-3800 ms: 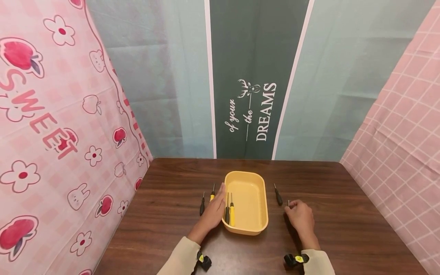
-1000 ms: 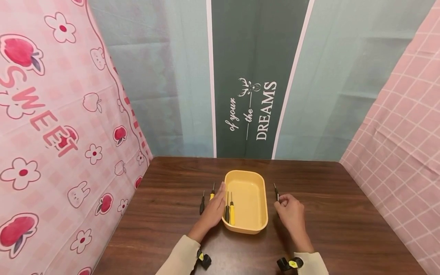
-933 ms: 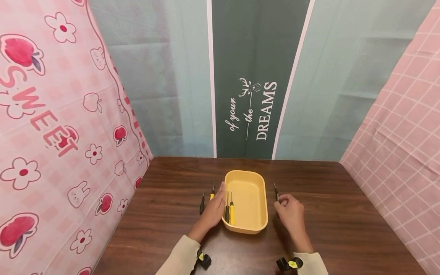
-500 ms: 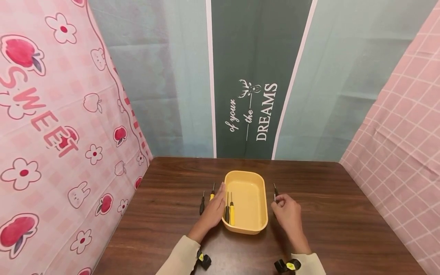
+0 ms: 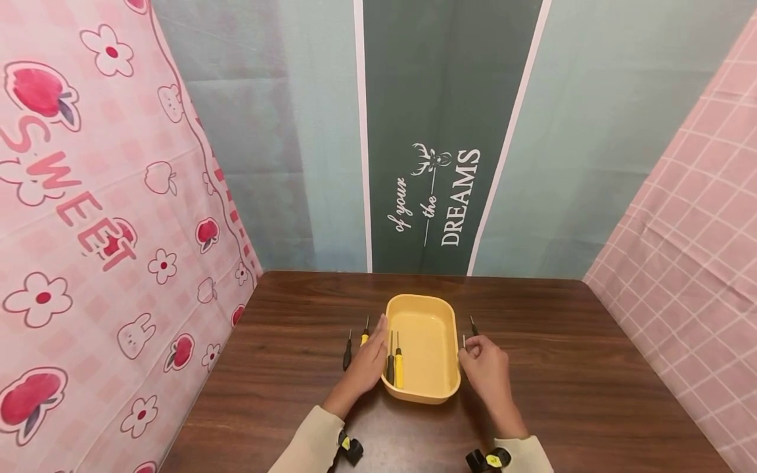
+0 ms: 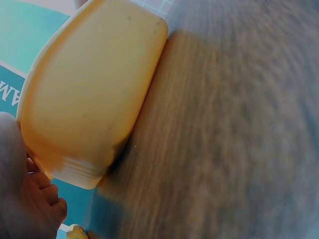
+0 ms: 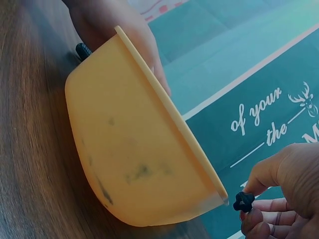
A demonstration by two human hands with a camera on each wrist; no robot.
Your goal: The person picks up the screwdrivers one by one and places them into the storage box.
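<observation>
Two hands work low in my head view on a dark wood-grain table [image 5: 579,368]. My right hand [image 5: 486,369] pinches a black-handled screwdriver [image 5: 464,341] just beside the right rim of the yellow tray [image 5: 456,328]. My left hand [image 5: 369,361] lies flat against the tray's left side, fingers seemingly straight. Pink patterned cloths [image 5: 89,217] flank a green banner [image 5: 437,131] at centre top.
</observation>
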